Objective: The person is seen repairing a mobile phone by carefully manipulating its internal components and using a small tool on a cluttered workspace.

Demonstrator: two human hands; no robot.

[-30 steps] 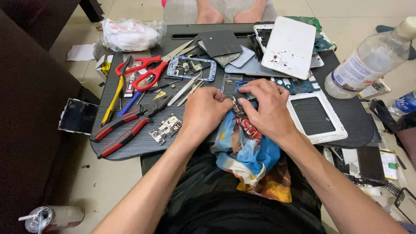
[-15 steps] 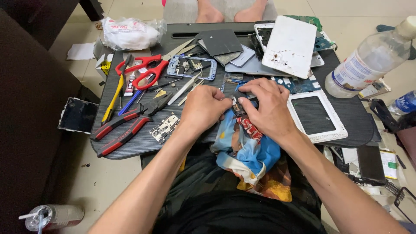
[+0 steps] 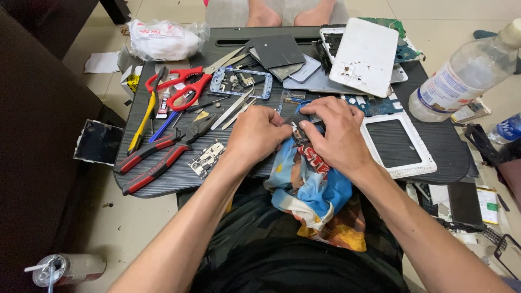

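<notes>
Both my hands meet at the front middle of a dark work tray [image 3: 434, 163]. My left hand [image 3: 257, 134] and my right hand [image 3: 339, 135] pinch a small dark electronic part [image 3: 298, 129] between their fingertips. Most of that part is hidden by my fingers. Under the hands lies a blue and orange printed cloth [image 3: 312, 190] that hangs over the tray's front edge onto my lap.
Red-handled pliers [image 3: 163, 152], red scissors [image 3: 182, 87], a yellow-handled tool [image 3: 142, 122], tweezers [image 3: 233, 108], a small circuit board [image 3: 206, 158], a blue phone frame [image 3: 241, 82], white tablet shells [image 3: 364, 54], a bezel [image 3: 399, 144]. A plastic bottle [image 3: 461, 76] lies right. Someone's bare feet [image 3: 290, 13] beyond.
My hands stay on the small part with only slight finger shifts. Nothing else on the tray has moved.
</notes>
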